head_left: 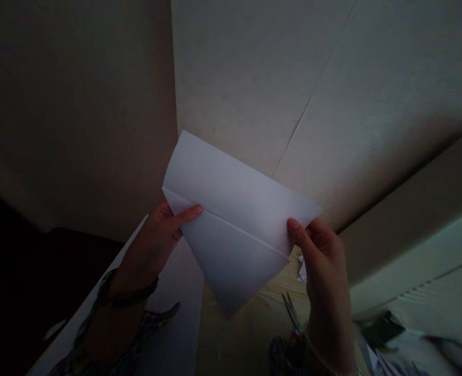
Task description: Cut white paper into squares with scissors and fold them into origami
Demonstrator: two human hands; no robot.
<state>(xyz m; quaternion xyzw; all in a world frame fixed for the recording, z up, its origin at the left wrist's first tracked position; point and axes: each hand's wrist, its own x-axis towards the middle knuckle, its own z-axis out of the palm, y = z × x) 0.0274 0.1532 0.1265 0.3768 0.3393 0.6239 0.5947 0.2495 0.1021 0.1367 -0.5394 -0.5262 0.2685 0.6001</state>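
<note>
A white sheet of paper (231, 209) with a straight crease running across it is held up in front of me by both hands. My left hand (156, 243) pinches its left edge, the thumb lying on the face near the crease and the fingers behind. On the right side, my right hand (321, 256) grips the edge below the right corner, thumb in front. Part of the fingers of each hand is hidden behind the paper or the hand itself. A pair of scissors (291, 310) lies on the wooden surface below, its lower part partly hidden near my right wrist.
A wooden tabletop (250, 342) lies below, with a large white sheet (176, 324) at its left. Small white paper pieces (302, 267) sit by my right hand. A pale wall (250, 68) rises behind. Blurred items (383, 331) are at the lower right.
</note>
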